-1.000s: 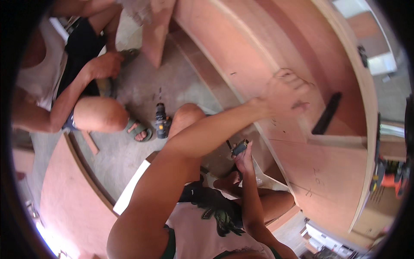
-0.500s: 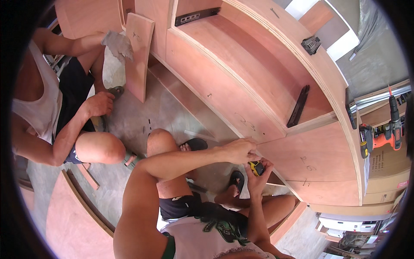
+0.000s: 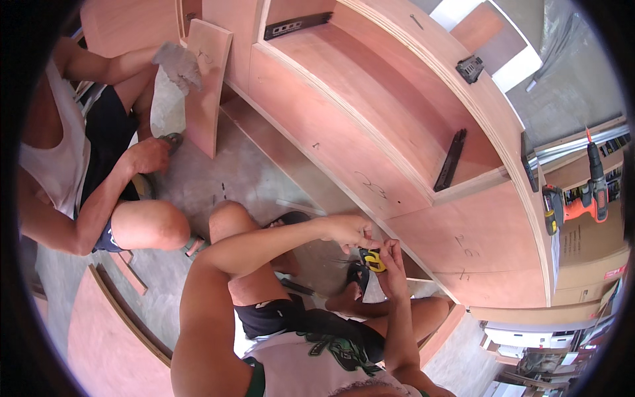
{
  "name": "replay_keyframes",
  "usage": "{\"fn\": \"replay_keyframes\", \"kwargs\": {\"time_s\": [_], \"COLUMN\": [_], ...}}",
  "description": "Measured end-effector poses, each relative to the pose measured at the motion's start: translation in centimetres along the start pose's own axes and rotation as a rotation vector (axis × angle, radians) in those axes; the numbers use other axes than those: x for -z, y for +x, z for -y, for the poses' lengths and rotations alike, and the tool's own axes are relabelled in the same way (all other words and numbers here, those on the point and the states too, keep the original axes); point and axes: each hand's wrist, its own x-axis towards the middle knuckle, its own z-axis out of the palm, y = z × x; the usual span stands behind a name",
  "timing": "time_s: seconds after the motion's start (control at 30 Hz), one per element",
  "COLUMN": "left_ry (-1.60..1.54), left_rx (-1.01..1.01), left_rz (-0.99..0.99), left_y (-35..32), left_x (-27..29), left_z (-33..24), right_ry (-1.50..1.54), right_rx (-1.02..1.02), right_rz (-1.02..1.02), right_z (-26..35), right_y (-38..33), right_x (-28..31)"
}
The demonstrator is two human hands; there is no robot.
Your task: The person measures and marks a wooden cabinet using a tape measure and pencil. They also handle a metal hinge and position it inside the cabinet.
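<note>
My right hand (image 3: pixel 396 271) has its fingers closed on a yellow and black tape measure (image 3: pixel 374 260), low in front of the wooden cabinet. My left hand (image 3: pixel 349 231) is just left of it, fingers curled and their tips close to the tape measure's upper side. Whether anything thin lies between those fingertips is too small to tell. The pale reddish plywood cabinet (image 3: pixel 456 245) lies before my hands, with pencil marks on its face. In its open compartment, a black drawer runner (image 3: pixel 451 161) is fixed near the right end.
At left, a co-worker's gloved hand (image 3: pixel 177 65) touches a loose board (image 3: pixel 210 86); the other grips a dark tool (image 3: pixel 174 141). A stapler-like black piece (image 3: pixel 470 69) rests on the cabinet's edge. An orange drill (image 3: pixel 585 205) is at right. A curved panel (image 3: pixel 109 331) lies lower left.
Both hands have moved slightly left, and the tape measure has shifted left and turned. My left fingers have uncurled a little. The view has shifted slightly.
</note>
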Motion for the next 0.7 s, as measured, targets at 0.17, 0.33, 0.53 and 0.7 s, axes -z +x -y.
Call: {"fn": "replay_keyframes", "kwargs": {"time_s": [0.17,0.33,0.53,0.7], "left_ry": [-0.132,-0.280,-0.460,-0.811], "left_rx": [-0.028,-0.056,-0.340,-0.616], "left_rz": [0.016,-0.240,-0.901,-1.032], "left_y": [-0.8,-4.7,-13.0,-13.9], "left_x": [1.3,10.7,23.2,27.7], "left_z": [0.8,0.1,4.2,7.7], "right_ry": [-0.345,-0.627,-1.210,-0.936], "right_rx": [-0.152,-0.125,0.047,-0.149], "right_rz": [0.155,0.105,-0.166,-0.472], "right_z": [-0.2,3.4,6.8,9.1], "right_y": [0.0,-3.5,-13.1,-19.9], "right_x": [2.8,4.6,16.8,19.9]}}
